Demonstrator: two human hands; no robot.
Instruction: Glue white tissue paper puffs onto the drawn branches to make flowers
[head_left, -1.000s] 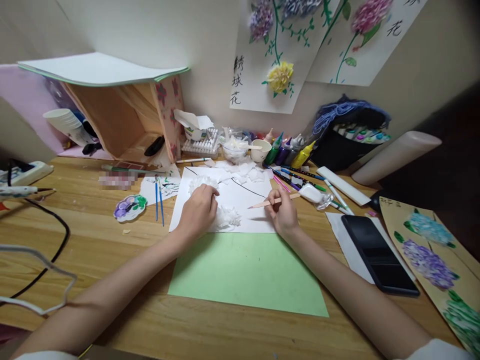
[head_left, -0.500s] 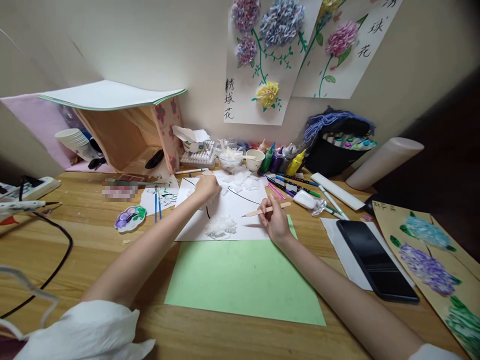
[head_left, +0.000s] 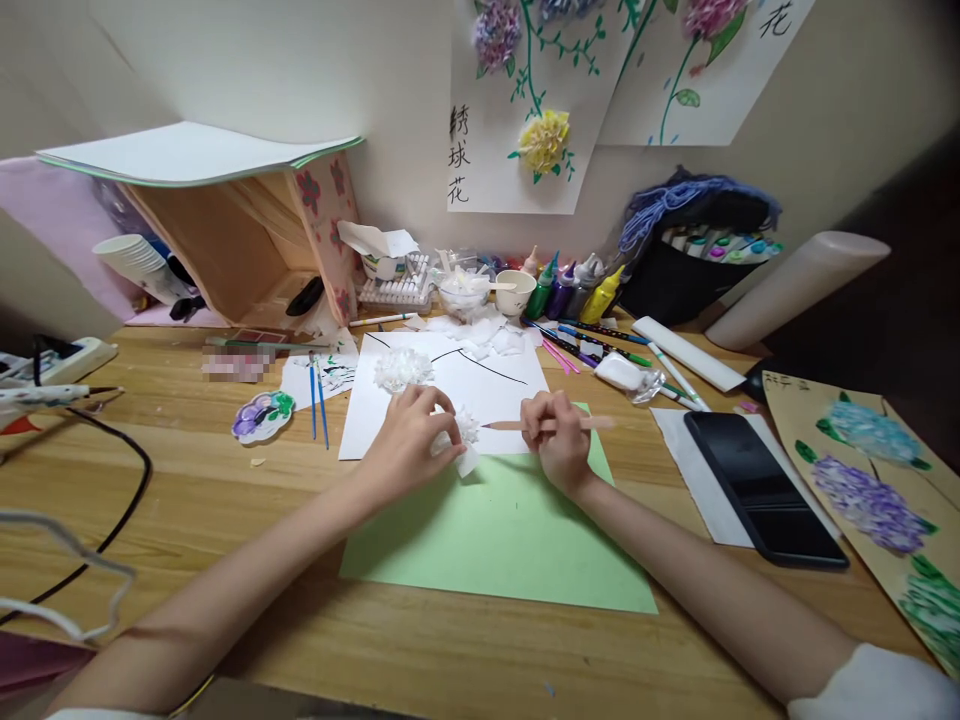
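White paper lies before us as a sheet [head_left: 499, 400] on the wooden surface [head_left: 225, 530], and we take its middle as the centre of our clock. Black curved lines are drawn across its far half. Towards ten o'clock on it sits the far flower [head_left: 402, 370], a ruffled white puff. Towards five o'clock, by the edge nearest us, is the near flower [head_left: 468, 428], equally white and partly hidden by our left hand [head_left: 409, 432]. That hand is narrowed, thumb and fingers pinched at the flower's near side, where a small white flap hangs over the green paper [head_left: 502, 550]; we cannot tell whether the puff is lifted clear. Our right hand [head_left: 557, 440] curls around a pencil [head_left: 507, 426], held almost level, its point aimed at nine o'clock and just beside the near flower. The green paper stretches at six o'clock, partly under the right wrist. At nine o'clock we see two blue brushes [head_left: 313, 400] and, beyond them, a paint-smeared palette [head_left: 262, 418]. Torn white scraps [head_left: 491, 335] are strewn at one o'clock, with a glass bowl [head_left: 463, 296] and a cup [head_left: 515, 296] behind them. Paint bottles [head_left: 566, 295] stand between one and two o'clock. Between three and four o'clock lie a dark phone [head_left: 765, 490] and, farther out, a tan picture [head_left: 874, 505] with painted flowers.
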